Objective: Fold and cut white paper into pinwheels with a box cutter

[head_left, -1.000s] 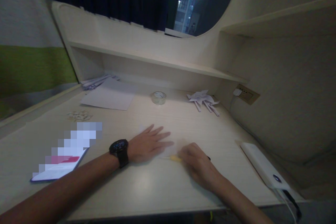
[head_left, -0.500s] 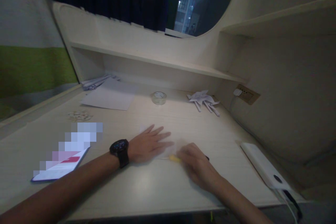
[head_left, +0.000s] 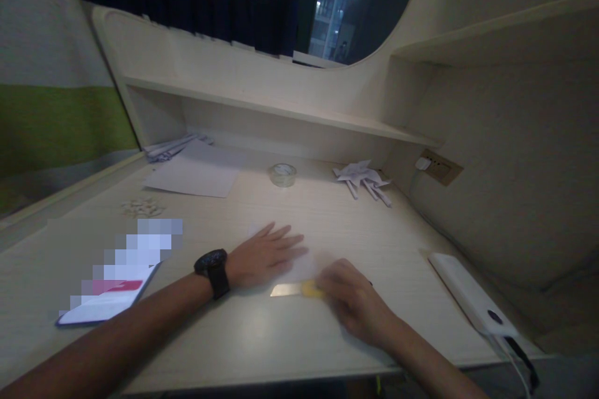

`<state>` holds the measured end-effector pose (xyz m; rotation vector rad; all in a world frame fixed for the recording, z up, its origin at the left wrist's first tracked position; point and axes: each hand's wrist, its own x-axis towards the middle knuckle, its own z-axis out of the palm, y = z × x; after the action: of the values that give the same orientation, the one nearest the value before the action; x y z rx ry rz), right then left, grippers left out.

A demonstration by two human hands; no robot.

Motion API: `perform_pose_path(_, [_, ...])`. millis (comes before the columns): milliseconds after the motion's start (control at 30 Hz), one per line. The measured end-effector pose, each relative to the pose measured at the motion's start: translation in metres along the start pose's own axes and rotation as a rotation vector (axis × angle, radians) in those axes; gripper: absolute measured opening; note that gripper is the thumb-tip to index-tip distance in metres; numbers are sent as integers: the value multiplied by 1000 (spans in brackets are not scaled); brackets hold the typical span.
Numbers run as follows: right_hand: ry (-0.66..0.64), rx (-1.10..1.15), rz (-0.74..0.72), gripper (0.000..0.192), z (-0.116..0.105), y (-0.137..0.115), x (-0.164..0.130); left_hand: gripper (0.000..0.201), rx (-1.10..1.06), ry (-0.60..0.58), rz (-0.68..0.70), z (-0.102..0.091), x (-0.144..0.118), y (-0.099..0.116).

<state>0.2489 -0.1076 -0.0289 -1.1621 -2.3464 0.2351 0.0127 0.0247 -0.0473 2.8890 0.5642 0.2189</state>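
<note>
My left hand (head_left: 269,257) lies flat with its fingers spread, pressing on a piece of white paper (head_left: 304,267) that is mostly hidden beneath it. A dark watch (head_left: 214,271) sits on that wrist. My right hand (head_left: 349,293) is closed around a yellow utility knife (head_left: 309,288). Its long blade (head_left: 286,290) points left, showing just below the left hand and along the paper's near edge. Whether the blade touches the paper, I cannot tell.
A roll of clear tape (head_left: 282,175) and paper pinwheels (head_left: 360,176) lie toward the back. At left are paper sheets (head_left: 194,169), small pale pieces (head_left: 143,207) and a lit tablet (head_left: 112,296). A white power strip-like box (head_left: 470,293) with cables stands at right.
The knife blade now shows broad and bright, slightly lower and nearer to me than before. My right hand has shifted a little; the left hand stays in place.
</note>
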Motion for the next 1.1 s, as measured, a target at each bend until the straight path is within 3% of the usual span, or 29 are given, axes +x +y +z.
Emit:
perform_pose_path(133, [-16, 40, -33, 36, -7, 14, -7, 50, -54, 60, -48, 3, 1, -6])
perform_pose_path(367, [84, -20, 6, 32, -22, 57, -22, 37, -220, 161, -81, 9, 5, -12])
perform_pose_path(500, [109, -49, 40, 29, -26, 73, -25, 16, -288, 288, -96, 0, 7, -6])
perform_pose_path(567, [96, -71, 72, 29, -27, 78, -26, 15, -312, 382, -126, -10, 7, -1])
perform_pose_path(733, [118, -139, 102, 30, -30, 85, -21, 22, -452, 572, -339, -36, 2, 5])
perform_pose_path(900, [152, -37, 144, 24, -26, 68, 6, 24, -687, 659, -541, -40, -1, 1])
perform_pose_path(967, [126, 93, 132, 33, -16, 54, 23, 27, -802, 676, -553, -39, -1, 0])
perform_pose_path(1100, [150, 569, 202, 90, 12, 32, 67, 30, -895, 743, -475, -42, 0, 2])
